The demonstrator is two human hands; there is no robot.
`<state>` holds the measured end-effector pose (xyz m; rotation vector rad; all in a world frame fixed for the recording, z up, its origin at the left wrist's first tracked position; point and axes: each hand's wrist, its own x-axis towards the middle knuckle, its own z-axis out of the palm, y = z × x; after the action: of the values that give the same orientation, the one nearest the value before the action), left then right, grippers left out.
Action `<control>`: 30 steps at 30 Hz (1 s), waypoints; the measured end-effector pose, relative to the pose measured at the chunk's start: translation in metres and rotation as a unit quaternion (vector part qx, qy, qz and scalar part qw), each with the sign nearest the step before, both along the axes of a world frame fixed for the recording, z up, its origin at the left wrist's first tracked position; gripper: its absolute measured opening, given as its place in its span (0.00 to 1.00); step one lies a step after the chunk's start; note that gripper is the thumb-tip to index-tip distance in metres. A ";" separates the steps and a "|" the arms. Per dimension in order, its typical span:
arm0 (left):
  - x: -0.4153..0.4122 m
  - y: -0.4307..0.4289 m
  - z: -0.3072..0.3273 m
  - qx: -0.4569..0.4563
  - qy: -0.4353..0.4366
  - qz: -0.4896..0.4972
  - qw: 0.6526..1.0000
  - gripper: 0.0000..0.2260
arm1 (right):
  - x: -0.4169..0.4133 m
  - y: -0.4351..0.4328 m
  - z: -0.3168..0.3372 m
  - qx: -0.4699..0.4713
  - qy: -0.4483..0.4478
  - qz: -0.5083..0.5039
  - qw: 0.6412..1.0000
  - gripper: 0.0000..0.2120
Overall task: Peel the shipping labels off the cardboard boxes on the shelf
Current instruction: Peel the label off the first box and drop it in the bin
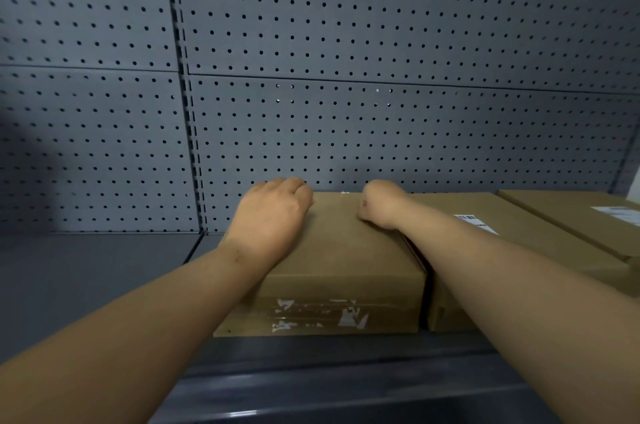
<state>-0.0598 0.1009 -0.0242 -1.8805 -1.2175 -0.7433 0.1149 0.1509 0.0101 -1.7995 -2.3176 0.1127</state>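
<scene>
A brown cardboard box (346,243) stands on the grey shelf (104,271). Its front face carries torn white label scraps (318,316) under clear tape. My left hand (273,212) lies on the box's far left top corner, fingers curled over the back edge. At the far right top corner, my right hand (381,204) is bent the same way over the back edge. The fingertips of both hands are hidden behind the box. A second box (526,250) touches it on the right and bears a white barcode label (476,223) on top.
A third box (568,216) with a white label (620,214) sits at the far right. A grey pegboard wall (346,77) closes the back of the shelf. Bare shelf surface lies left of the boxes, and the shelf's front lip (329,399) runs below.
</scene>
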 end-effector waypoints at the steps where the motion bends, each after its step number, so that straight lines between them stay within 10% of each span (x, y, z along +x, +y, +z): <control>1: 0.000 -0.001 0.001 -0.002 0.004 0.004 1.000 0.05 | 0.002 0.000 -0.001 0.001 -0.002 -0.009 1.000 0.17; 30: 0.002 -0.008 0.004 -0.047 0.028 0.040 0.998 0.10 | 0.054 -0.084 -0.001 0.005 -0.031 0.160 0.987 0.04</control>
<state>-0.0581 0.0933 -0.0203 -1.9036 -1.3030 -0.5951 0.1685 0.0667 0.0096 -1.4308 -2.6283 0.0922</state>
